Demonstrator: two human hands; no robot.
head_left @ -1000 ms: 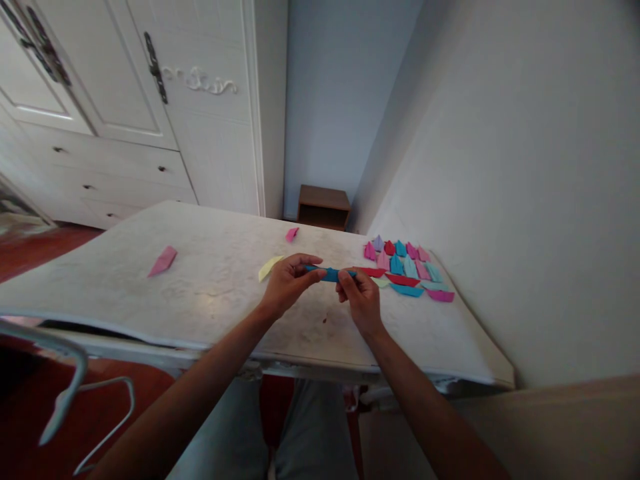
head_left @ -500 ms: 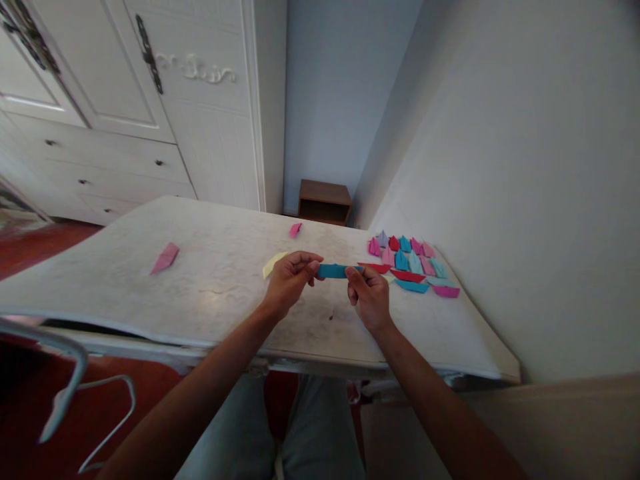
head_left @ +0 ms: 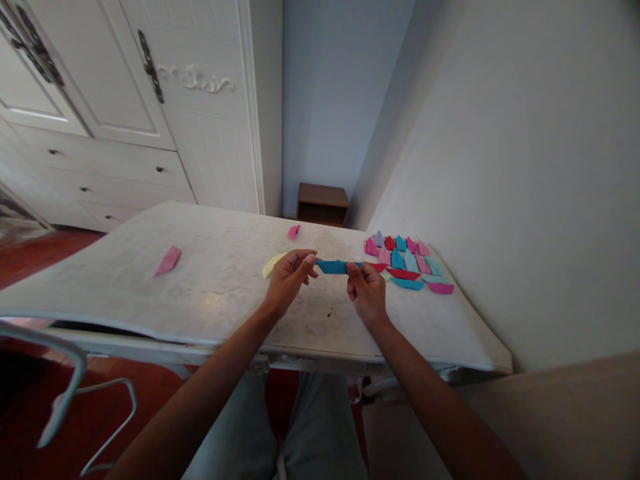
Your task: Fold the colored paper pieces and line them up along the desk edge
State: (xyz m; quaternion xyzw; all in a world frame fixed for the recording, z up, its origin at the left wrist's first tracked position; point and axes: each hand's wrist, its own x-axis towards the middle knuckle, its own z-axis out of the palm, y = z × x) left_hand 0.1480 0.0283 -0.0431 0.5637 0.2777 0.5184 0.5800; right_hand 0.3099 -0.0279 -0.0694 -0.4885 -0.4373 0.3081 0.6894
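Observation:
A strip-like piece of folded blue paper (head_left: 332, 267) is held level above the table between my two hands. At its left tip are the thumb and fingertips of my left hand (head_left: 291, 275), closed on that end. My right hand (head_left: 367, 288) pinches the other end, thumb on top and fingers curled beneath. Just behind my left hand lies a pale yellow folded paper (head_left: 270, 265), partly covered by it. Beyond my right hand, several folded paper boats (head_left: 397, 259) in pink, red, blue and lilac stand in rows, with flatter red (head_left: 403, 274) and blue ones (head_left: 407, 284) in front.
A pink folded paper (head_left: 169, 261) lies on the left of the white table (head_left: 225, 313), and a smaller pink one (head_left: 293, 232) near the back edge. A white wardrobe (head_left: 210, 133), a brown box-like stand (head_left: 323, 197) and a wall surround the table. White metal tubing (head_left: 75, 360) shows lower left.
The left fingers have shifted slightly outward along the blue paper, showing more of its left end. The view has tilted and turned a little; both hands stay around the paper.

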